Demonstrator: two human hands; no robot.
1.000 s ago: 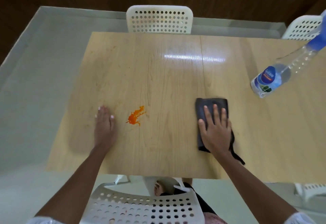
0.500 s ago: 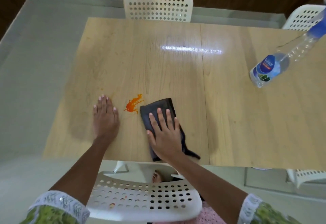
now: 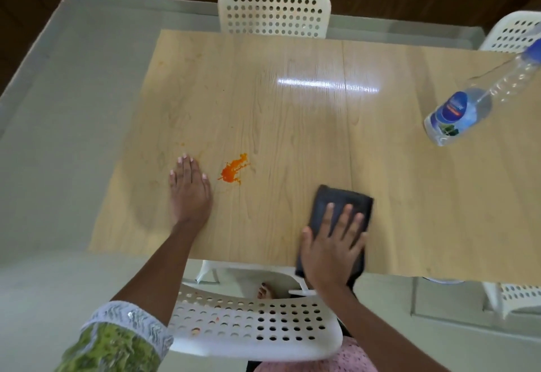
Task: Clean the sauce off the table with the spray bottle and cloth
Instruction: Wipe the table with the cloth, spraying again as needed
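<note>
Wiping step: right hand (image 3: 332,250), fingers flat, presses dark folded cloth (image 3: 339,204) right of orange sauce splatter (image 3: 234,170); flat left hand (image 3: 190,188) braces light wooden table (image 3: 292,114). Next: sweep cloth over sauce.

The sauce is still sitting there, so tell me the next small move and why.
Probably slide the right hand and the dark cloth under it leftward across the table onto the orange sauce. The splat looks unwiped, the cloth lies apart from it to its right near the table's front edge, and the left hand rests flat beside the sauce.
</note>
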